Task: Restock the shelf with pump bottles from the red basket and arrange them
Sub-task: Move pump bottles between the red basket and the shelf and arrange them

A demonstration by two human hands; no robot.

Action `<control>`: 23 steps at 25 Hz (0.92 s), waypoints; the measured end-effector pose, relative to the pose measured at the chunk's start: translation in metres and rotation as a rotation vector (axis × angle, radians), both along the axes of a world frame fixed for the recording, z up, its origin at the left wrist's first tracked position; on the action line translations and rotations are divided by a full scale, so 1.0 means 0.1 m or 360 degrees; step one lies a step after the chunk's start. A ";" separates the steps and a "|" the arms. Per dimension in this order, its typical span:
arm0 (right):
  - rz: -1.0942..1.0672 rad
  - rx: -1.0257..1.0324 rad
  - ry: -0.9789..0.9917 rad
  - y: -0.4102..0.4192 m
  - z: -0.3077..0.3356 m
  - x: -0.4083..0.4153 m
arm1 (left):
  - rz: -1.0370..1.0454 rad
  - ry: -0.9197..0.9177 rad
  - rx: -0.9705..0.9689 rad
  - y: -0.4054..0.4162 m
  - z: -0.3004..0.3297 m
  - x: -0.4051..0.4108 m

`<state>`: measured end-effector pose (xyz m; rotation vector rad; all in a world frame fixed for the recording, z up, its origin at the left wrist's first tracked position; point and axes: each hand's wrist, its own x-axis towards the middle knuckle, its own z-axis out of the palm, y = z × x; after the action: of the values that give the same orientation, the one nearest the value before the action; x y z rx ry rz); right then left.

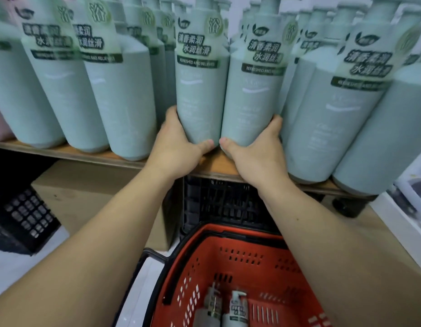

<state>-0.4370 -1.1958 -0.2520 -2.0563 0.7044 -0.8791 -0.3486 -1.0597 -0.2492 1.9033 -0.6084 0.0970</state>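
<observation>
Shelf (91, 155): a wooden board, stocked several rows deep with pale green pump bottles, all upright and bearing green labels.

Left hand (175, 147): its grip was curled round the base of the left held bottle (200, 90), thumb across the front, fingers behind.

Right hand (256, 154): its grip clasped the base of the right held bottle (252, 100) in the same manner. The two bottles stood side by side, touching, at the front of the shelf, and the two thumbs nearly met between them.

Red basket (228, 260): it sat on the floor below the shelf, between the forearms. Two more pump bottles lay in it, a grey bottle (210, 308) and a white bottle (236, 308), close together near its bottom edge.

Black crate (226, 201): it stood under the shelf, behind the basket.
</observation>
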 end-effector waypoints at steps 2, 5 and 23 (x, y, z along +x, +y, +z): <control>-0.0039 0.0033 0.0020 -0.04 0.03 0.08 | -0.0001 0.0011 0.0002 -0.06 0.02 0.05; -0.0101 0.0067 0.0023 -0.05 0.05 0.18 | -0.0033 0.0029 -0.0026 -0.14 0.02 0.11; -0.0155 0.0085 0.0060 -0.16 0.06 0.42 | 0.0064 0.0009 -0.0170 -0.31 -0.01 0.30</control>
<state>-0.3947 -1.2115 -0.2462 -2.0095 0.8460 -0.8684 -0.3189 -1.0907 -0.2498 1.8121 -0.5504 0.1469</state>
